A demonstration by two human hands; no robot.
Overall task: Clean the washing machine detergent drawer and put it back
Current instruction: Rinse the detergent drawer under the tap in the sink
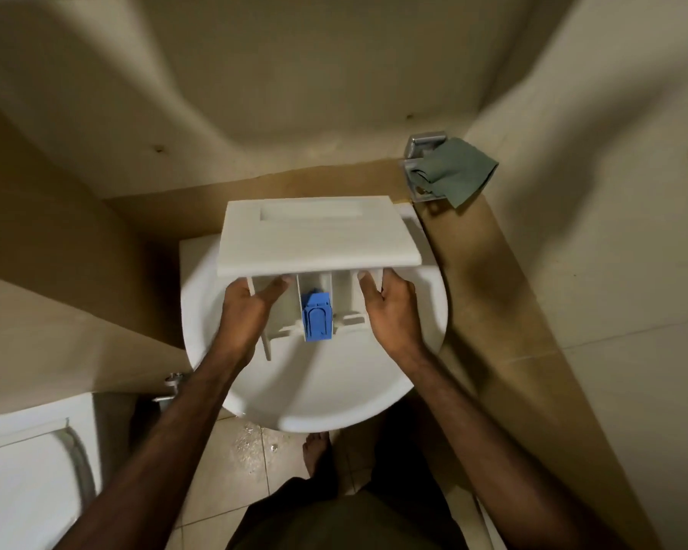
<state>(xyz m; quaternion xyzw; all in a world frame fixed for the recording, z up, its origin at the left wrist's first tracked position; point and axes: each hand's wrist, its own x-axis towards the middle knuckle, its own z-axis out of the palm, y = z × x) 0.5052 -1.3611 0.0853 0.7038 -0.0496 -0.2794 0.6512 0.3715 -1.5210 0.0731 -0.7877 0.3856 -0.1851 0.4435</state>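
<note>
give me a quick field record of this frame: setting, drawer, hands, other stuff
setting: bathroom, person standing at a white sink
drawer: white detergent drawer held over the sink, front panel away from the person, blue insert in the middle compartment
left hand: grips the drawer's left side
right hand: grips the drawer's right side
other: green cloth on a metal wall holder; wet floor below the sink

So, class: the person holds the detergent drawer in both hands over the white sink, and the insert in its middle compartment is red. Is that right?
Not quite. The head view shows the insert is blue, not red. The rest stands: left hand and right hand hold the detergent drawer over the white sink.
</note>
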